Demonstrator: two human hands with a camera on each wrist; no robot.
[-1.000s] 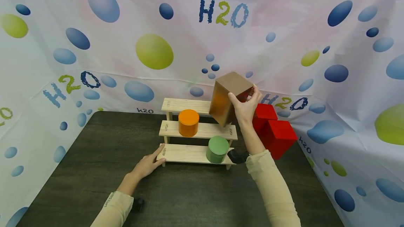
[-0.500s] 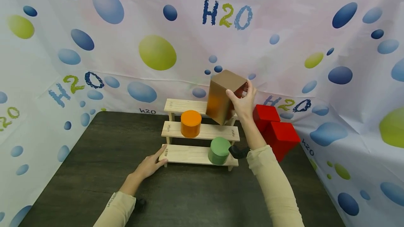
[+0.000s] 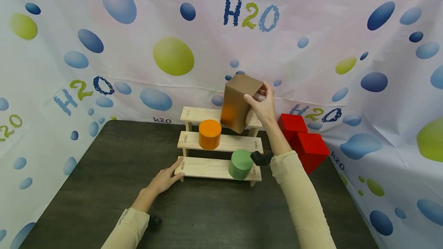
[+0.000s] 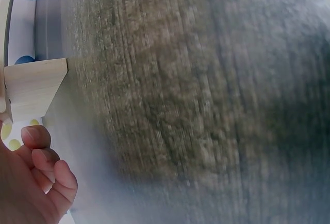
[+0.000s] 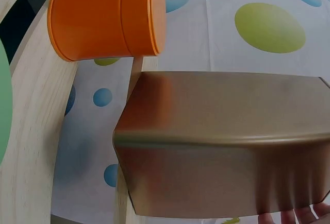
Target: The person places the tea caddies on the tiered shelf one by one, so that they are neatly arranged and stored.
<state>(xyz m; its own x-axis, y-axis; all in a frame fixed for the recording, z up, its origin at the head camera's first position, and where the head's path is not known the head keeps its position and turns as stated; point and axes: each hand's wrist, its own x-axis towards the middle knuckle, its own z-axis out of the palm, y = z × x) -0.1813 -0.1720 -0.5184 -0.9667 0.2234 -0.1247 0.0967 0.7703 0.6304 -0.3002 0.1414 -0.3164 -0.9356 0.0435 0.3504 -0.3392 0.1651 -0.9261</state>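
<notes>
My right hand grips a tall bronze box by its right side, thumb in front and fingers behind. The box leans slightly over the top tier of a three-tier wooden shelf; whether it touches the wood I cannot tell. In the right wrist view the bronze box lies beside the orange tin. The orange tin stands on the middle tier, a green tin on the bottom tier's right. My left hand holds the bottom tier's left end; its other fingers curl below the wood.
Two red boxes stand right of the shelf, close to my right forearm. The dark table spreads in front and to the left. A patterned sheet hangs behind and at both sides.
The bronze box has moved left with my right hand, from above the right of the shelf toward the middle of the top tier. My left hand has stayed at the shelf's end.
</notes>
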